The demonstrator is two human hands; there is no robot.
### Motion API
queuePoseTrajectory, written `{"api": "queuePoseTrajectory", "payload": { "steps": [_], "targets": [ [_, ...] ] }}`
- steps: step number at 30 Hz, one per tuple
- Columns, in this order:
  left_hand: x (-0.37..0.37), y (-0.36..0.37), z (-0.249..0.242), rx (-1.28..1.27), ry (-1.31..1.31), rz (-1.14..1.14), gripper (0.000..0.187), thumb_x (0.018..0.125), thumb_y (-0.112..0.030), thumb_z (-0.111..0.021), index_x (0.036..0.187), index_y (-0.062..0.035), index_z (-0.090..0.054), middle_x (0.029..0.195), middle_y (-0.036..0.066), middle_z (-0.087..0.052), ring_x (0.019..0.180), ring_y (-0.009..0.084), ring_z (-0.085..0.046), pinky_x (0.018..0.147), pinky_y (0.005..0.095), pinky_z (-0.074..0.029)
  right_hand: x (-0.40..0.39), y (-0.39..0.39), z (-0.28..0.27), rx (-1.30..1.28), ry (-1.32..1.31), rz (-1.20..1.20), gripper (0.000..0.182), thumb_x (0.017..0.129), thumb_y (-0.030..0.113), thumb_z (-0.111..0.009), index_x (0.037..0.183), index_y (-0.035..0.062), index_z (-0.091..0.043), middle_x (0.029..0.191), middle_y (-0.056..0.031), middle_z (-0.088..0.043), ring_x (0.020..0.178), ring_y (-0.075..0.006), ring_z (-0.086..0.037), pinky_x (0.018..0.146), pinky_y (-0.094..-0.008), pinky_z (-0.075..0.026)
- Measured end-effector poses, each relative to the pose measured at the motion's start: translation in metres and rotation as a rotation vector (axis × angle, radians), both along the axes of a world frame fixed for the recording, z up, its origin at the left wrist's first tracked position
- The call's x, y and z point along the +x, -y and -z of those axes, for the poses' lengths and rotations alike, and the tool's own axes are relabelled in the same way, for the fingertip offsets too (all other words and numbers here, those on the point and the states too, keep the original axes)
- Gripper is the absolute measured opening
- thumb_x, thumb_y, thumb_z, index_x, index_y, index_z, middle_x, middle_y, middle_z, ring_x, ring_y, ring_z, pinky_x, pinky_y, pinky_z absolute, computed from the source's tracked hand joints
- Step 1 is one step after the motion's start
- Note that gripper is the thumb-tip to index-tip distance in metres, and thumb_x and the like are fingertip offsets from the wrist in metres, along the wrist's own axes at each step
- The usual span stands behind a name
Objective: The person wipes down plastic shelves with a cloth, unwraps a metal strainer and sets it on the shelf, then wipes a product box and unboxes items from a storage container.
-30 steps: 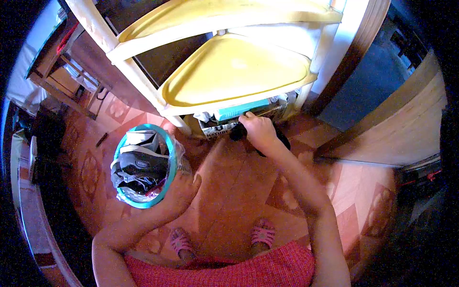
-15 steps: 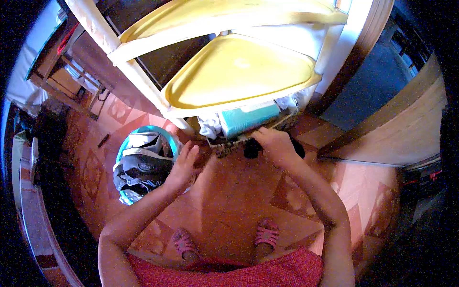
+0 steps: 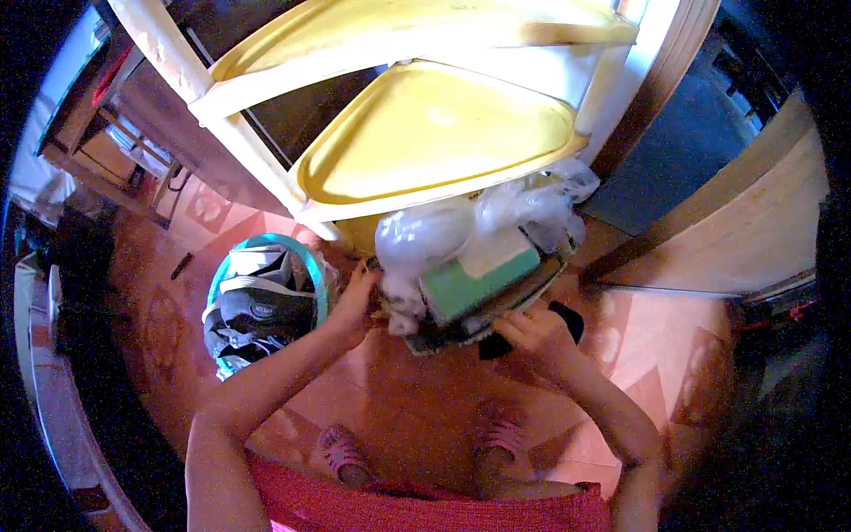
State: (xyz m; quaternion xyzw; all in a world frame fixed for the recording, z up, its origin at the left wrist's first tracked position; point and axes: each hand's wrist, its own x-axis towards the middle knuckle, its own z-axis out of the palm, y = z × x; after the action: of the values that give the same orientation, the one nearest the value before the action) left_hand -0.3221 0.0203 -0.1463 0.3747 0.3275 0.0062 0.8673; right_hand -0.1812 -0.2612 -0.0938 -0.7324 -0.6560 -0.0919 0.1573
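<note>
Both arms reach out past the red cloth (image 3: 417,504) on the lap, elbows bent and wide apart. The right hand (image 3: 538,335) has its back up and its fingers curled on the box's front edge. The left hand (image 3: 356,306) is half curled at the box's left end, near a bin (image 3: 312,262); I cannot tell how tightly it grips. The box (image 3: 434,341), with a green pack (image 3: 474,288) and clear bags (image 3: 421,232), is just below the yellow shelf (image 3: 443,133).
</note>
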Motion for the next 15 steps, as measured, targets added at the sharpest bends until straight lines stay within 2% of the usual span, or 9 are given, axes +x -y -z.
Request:
{"api": "queuePoseTrajectory", "payload": {
  "steps": [2,3,6,7,10,14,15],
  "targets": [
    [-0.006,0.025,-0.027,0.301,-0.219,0.049,0.053,0.089,-0.022,-0.043,0.138,-0.0133,-0.026,0.119,0.01,-0.051,0.1,0.0251,-0.053,0.079,0.0396,-0.046,-0.008,0.014,0.004,-0.074,0.016,-0.01,0.027,0.068,0.013,-0.057,0.094,0.0098,-0.058,0.089,-0.0042,-0.059,0.068,-0.02,-0.057,0.053,-0.0298,-0.048],
    [-0.019,0.016,0.021,0.262,-0.136,0.085,0.058,0.084,-0.007,-0.043,0.139,-0.0136,-0.025,0.115,0.011,-0.053,0.093,0.0245,-0.056,0.075,0.0324,-0.048,-0.01,0.022,0.013,-0.056,0.029,-0.053,0.028,0.067,0.014,-0.058,0.095,0.0097,-0.058,0.091,-0.0039,-0.059,0.068,-0.0195,-0.057,0.054,-0.0294,-0.048],
    [-0.041,0.049,0.017,0.387,-0.219,0.059,0.058,0.08,-0.001,-0.045,0.136,-0.0111,-0.031,0.111,0.012,-0.055,0.093,0.023,-0.055,0.076,0.0303,-0.048,-0.016,0.038,0.019,-0.094,-0.007,-0.114,0.03,0.067,0.013,-0.059,0.096,0.0096,-0.057,0.093,-0.0032,-0.059,0.072,-0.0183,-0.057,0.056,-0.0297,-0.048],
    [-0.048,0.054,0.031,0.403,-0.267,0.021,0.056,0.076,0.003,-0.048,0.13,-0.0073,-0.038,0.11,0.011,-0.055,0.093,0.0223,-0.055,0.078,0.0312,-0.047,-0.018,0.044,0.025,-0.125,-0.005,-0.132,0.03,0.067,0.013,-0.059,0.097,0.0096,-0.057,0.092,-0.003,-0.058,0.074,-0.0184,-0.057,0.056,-0.0297,-0.048],
    [-0.065,0.067,0.04,0.342,-0.402,0.028,0.051,0.076,0.003,-0.047,0.126,-0.0044,-0.042,0.109,0.012,-0.056,0.093,0.0225,-0.056,0.078,0.0314,-0.047,-0.025,0.056,0.048,-0.171,-0.005,-0.175,0.03,0.068,0.012,-0.057,0.097,0.0097,-0.057,0.092,-0.0026,-0.058,0.077,-0.0183,-0.056,0.057,-0.0296,-0.048],
    [-0.106,0.084,0.113,0.375,-0.382,0.017,0.05,0.075,0.003,-0.048,0.125,-0.0029,-0.042,0.109,0.013,-0.057,0.095,0.0233,-0.056,0.079,0.0316,-0.047,-0.029,0.057,0.085,-0.142,-0.03,-0.28,0.028,0.07,0.013,-0.055,0.097,0.0103,-0.057,0.09,-0.0021,-0.058,0.077,-0.0175,-0.057,0.057,-0.0287,-0.048],
    [-0.113,0.082,0.129,0.481,-0.41,0.039,0.051,0.075,0.002,-0.05,0.125,-0.0028,-0.042,0.109,0.014,-0.057,0.096,0.0233,-0.056,0.08,0.0316,-0.048,-0.033,0.056,0.093,-0.14,-0.036,-0.29,0.028,0.07,0.013,-0.055,0.097,0.0103,-0.057,0.09,-0.0021,-0.058,0.077,-0.0175,-0.057,0.057,-0.0287,-0.048]
  ]
}}
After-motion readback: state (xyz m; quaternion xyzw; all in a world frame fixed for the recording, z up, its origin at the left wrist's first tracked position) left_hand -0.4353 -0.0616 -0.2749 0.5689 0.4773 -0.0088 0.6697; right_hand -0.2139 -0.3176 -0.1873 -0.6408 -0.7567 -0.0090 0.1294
